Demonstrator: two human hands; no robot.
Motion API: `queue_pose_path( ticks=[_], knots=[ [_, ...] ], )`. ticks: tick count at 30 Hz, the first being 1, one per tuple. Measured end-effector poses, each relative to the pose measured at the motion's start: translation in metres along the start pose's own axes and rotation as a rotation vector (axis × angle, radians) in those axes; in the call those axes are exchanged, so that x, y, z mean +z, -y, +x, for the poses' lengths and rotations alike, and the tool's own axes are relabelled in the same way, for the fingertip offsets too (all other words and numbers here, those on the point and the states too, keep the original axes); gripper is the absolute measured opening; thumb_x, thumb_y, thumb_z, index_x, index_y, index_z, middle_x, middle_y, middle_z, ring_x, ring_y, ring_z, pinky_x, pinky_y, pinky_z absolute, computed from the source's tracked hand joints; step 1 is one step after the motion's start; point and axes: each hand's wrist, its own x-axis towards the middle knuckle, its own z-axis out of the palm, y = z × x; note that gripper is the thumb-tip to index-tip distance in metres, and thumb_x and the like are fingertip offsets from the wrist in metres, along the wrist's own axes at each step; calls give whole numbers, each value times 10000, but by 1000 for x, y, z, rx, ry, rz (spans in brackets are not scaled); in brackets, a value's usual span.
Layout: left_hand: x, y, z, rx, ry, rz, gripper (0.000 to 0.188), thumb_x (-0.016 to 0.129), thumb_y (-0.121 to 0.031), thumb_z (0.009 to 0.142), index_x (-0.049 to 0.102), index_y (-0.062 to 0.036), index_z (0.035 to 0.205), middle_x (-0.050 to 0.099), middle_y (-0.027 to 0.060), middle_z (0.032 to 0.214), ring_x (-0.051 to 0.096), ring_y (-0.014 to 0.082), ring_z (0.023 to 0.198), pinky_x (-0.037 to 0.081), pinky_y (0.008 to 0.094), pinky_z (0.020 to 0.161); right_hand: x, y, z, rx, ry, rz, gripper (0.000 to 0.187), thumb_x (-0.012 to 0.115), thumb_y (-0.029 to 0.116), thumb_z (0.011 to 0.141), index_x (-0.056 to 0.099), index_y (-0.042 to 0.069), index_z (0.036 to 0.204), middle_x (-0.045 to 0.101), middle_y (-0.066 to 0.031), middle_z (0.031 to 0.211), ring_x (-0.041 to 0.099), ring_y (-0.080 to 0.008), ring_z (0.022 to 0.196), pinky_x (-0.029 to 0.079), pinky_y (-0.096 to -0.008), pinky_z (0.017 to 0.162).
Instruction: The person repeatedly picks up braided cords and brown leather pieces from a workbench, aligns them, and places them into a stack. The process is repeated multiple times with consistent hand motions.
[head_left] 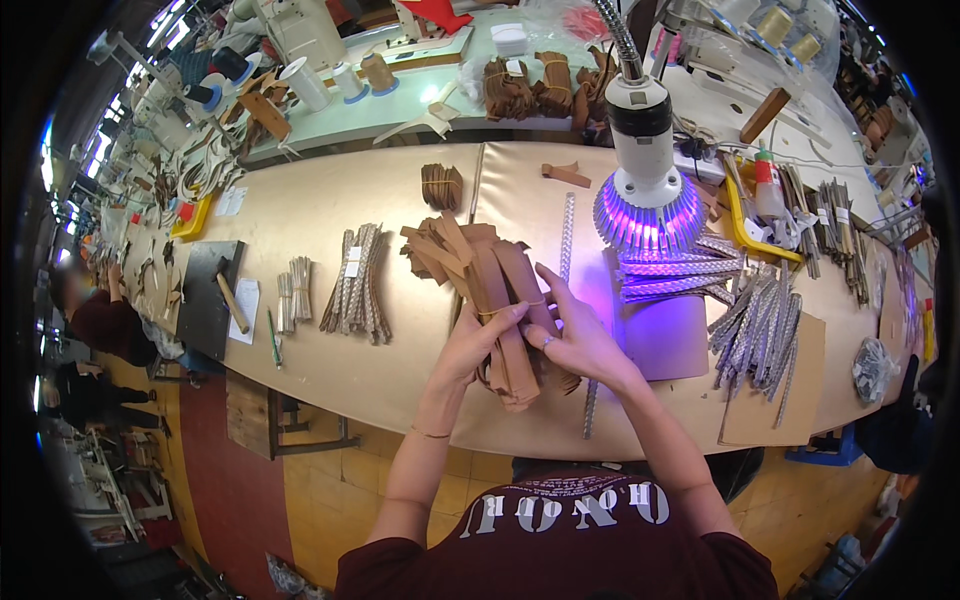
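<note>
Over the middle of the table I hold a thick bundle of brown leather strips [492, 278] with both hands. A thin rubber band [500, 310] circles the bundle's middle. My left hand [474, 345] grips it from the left, thumb across the front strips near the band. On the other side my right hand [580, 335] closes round the bundle's right edge, with a ring on one finger. The strips fan out loosely at the top and hang below my hands. A smaller banded bundle of brown strips [441, 186] lies just beyond.
A lamp [648, 215] glows purple at the right, over braided grey straps [680, 275]; more straps [762, 330] lie on cardboard. To the left are strap bundles [357, 282], a green pen [273, 338] and a hammer [232, 302] on a black board. Another person [105, 325] sits far left.
</note>
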Motion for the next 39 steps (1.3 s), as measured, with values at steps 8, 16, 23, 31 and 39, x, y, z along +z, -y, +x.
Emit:
queue_pose_path(
  ticks=[8, 16, 23, 31, 39],
  knots=[
    [-37, -49, 6, 10, -113, 454, 385, 748, -194, 856, 581, 30, 1123, 680, 101, 917, 670, 153, 787, 571, 291, 648, -31, 21, -24, 161, 179, -303, 809, 581, 148, 825, 173, -64, 1490, 603, -248, 887, 620, -369, 769, 484, -448, 742],
    [-30, -115, 56, 247, -140, 497, 484, 750, -310, 855, 580, 30, 1155, 658, 96, 987, 641, 144, 787, 537, 278, 678, -24, -12, -55, 306, 123, 887, 713, 654, 146, 857, 312, 30, 1472, 538, -66, 915, 598, -180, 719, 521, -319, 667],
    [-13, -78, 194, 50, -84, 743, 687, 789, -461, 775, 569, 45, 1184, 655, 147, 1032, 662, 192, 840, 542, 304, 759, 5, -54, -44, 457, 76, 1254, 551, 624, 169, 849, 447, 6, 1344, 584, -76, 991, 595, -180, 789, 527, -292, 685],
    [2, -22, 177, 346, -348, 1483, 987, 669, -632, 798, 362, 69, 1421, 540, 324, 1287, 547, 377, 1223, 423, 395, 1047, 8, -70, -29, 437, -121, 897, 457, 510, 234, 806, 495, 9, 1203, 483, -66, 845, 538, -198, 643, 533, -366, 673],
    [-5, 39, 29, 2, -29, 366, 449, 526, -352, 1016, 523, -13, 1310, 627, 46, 1105, 588, 127, 1021, 470, 227, 859, 17, -65, -20, 249, 12, 859, 401, 503, 215, 821, 529, 0, 1158, 539, -88, 839, 572, -225, 697, 521, -386, 748]
  ],
)
